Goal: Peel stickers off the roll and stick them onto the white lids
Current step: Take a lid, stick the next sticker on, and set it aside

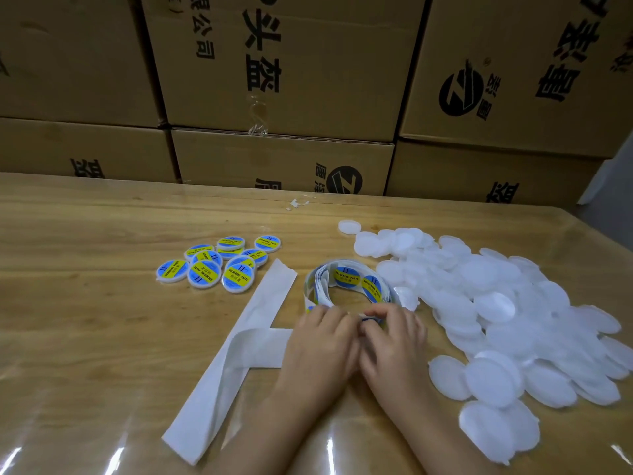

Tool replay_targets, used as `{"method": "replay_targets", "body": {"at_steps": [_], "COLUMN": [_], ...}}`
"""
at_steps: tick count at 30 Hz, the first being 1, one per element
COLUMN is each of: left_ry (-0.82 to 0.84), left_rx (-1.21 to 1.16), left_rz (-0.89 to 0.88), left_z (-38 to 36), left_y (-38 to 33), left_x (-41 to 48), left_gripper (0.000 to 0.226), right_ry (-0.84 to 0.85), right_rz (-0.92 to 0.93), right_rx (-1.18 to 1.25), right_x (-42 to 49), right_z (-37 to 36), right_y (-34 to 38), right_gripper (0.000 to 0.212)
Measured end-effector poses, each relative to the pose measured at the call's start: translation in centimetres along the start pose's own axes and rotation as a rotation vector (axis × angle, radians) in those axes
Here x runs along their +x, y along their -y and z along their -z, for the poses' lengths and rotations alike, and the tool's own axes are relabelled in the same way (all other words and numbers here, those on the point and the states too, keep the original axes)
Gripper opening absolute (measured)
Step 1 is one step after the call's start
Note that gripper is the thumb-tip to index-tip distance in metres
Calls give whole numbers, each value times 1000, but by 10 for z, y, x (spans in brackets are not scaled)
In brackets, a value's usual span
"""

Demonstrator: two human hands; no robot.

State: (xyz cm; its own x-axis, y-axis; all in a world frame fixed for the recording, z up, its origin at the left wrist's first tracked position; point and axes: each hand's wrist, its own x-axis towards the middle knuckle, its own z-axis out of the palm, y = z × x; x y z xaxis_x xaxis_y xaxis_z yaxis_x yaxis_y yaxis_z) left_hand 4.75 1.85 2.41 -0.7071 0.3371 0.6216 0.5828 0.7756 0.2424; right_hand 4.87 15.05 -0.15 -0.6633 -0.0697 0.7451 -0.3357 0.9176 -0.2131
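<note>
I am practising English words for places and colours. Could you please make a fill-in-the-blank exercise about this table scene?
1. The stickered lids lie to the ____ of the sticker roll.
2. The plain white lids are piled to its ____.
3. Each sticker is blue with a ____ band.
4. Behind the table stand cardboard ____.
Missing words: left, right, yellow, boxes.

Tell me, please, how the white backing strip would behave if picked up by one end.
The backing strip would probably flop and trail: it lies folded over itself. It looks paper-thin, so likely very light, sliding easily on the glossy table.
</note>
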Motion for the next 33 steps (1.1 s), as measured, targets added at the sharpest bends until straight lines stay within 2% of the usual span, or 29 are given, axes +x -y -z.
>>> {"method": "replay_targets", "body": {"at_steps": [3,6,12,15,21,26,30,33], "left_ry": [52,86,-18,-37,-69,-77,-77,-76], "left_rx": [-186,-204,-344,-367,-456,-292,-106,-34], "left_rz": [150,128,135,134,168,159,124,94], "left_z": [-2,-4,-8,-8,-3,2,4,5], "left_y": [9,14,19,19,23,39,51,58], "left_x": [-3,-4,-6,-7,-7,-5,-5,-4], "left_gripper": [31,31,22,24,26,29,44,44], "right_ry": [3,20,-5,-9,-70,-42,-54,-29], "right_rz": [-37,-49,-117,-130,-328,-410,-434,-432], "right_rx": [28,58,79,104,201,210,219,181], "right_x": [1,1,3,3,6,7,8,9], "right_z": [0,0,2,2,5,7,8,8], "right_y": [0,0,0,-1,-7,-8,-8,-7], "right_gripper": [20,22,28,29,44,55,54,54]}}
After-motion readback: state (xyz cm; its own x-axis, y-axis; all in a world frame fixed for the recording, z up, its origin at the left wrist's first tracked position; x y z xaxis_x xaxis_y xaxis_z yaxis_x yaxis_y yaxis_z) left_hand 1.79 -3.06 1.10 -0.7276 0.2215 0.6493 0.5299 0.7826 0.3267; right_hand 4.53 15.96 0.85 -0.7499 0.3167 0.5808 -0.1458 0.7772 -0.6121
